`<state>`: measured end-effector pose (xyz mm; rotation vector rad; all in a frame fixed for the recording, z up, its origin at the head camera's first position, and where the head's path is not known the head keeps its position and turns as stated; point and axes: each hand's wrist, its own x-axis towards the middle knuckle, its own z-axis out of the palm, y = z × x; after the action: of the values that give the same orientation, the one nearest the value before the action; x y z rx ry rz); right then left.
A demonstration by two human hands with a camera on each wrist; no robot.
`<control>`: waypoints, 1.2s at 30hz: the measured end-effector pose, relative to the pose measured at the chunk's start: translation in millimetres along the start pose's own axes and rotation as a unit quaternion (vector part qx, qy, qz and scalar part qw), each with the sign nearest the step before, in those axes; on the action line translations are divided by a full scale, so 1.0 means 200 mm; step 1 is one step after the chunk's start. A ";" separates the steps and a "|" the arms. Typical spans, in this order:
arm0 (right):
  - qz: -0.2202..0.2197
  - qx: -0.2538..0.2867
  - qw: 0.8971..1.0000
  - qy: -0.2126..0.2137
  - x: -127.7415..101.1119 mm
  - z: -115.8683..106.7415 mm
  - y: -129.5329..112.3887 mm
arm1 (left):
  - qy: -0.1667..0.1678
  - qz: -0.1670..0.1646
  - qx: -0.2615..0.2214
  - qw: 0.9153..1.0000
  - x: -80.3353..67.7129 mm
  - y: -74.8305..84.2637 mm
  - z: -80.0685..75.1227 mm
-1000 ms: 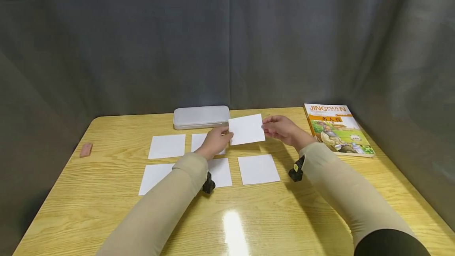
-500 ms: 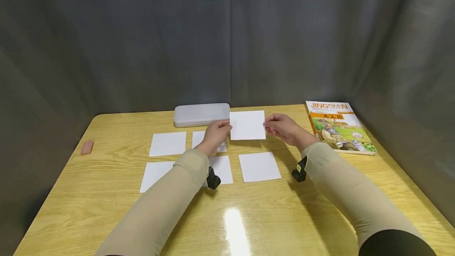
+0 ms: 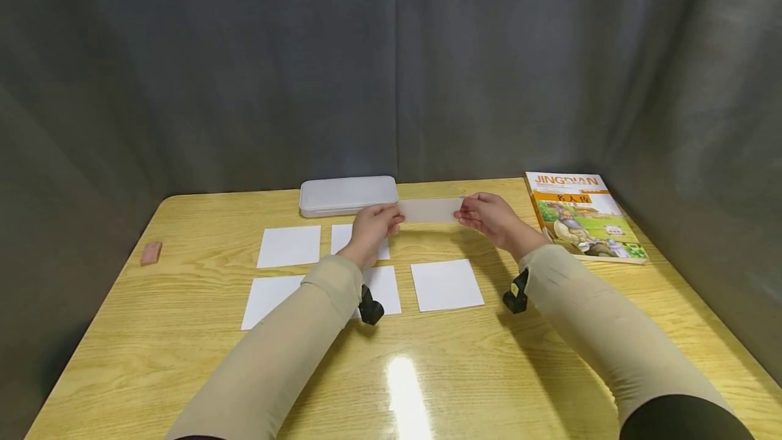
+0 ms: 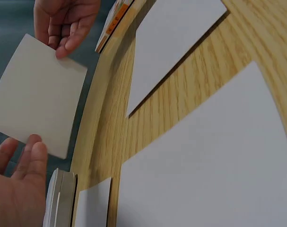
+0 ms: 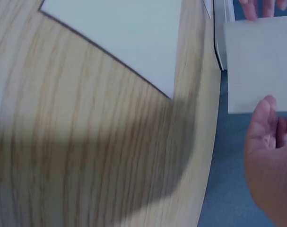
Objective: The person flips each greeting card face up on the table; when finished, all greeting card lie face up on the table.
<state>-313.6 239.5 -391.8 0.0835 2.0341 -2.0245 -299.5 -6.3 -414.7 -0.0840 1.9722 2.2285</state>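
Observation:
A white paper card hangs in the air above the far middle of the table, tilted nearly flat so it looks like a thin strip. My left hand pinches its left edge and my right hand pinches its right edge. The left wrist view shows the card from below, with left fingertips at one corner and right fingers at the opposite one. The right wrist view shows the card beside my right hand. Several more white cards lie flat in two rows below.
A flat grey case lies at the far edge just behind the held card. A colourful book rests at the far right. A small pink eraser sits near the left edge. A dark curtain backs the wooden table.
Both hands have carried the card slightly away from me and tipped it from facing me to almost level. The cards on the table have not moved.

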 end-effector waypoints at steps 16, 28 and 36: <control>0.028 -0.081 0.996 0.035 0.01 0.03 0.04 | 0.026 0.016 -0.006 1.000 0.01 -0.05 0.00; 0.025 -0.152 0.979 -0.135 0.01 0.12 0.06 | -0.136 -0.044 0.169 0.975 -0.02 -0.04 0.02; 0.022 -0.121 0.986 -0.114 0.00 0.12 0.05 | -0.101 -0.001 0.165 0.981 -0.01 -0.03 -0.03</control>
<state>-308.4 215.5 -402.4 -0.1421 2.0905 -1.6600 -297.2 -10.9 -421.7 0.1731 2.1878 1.7958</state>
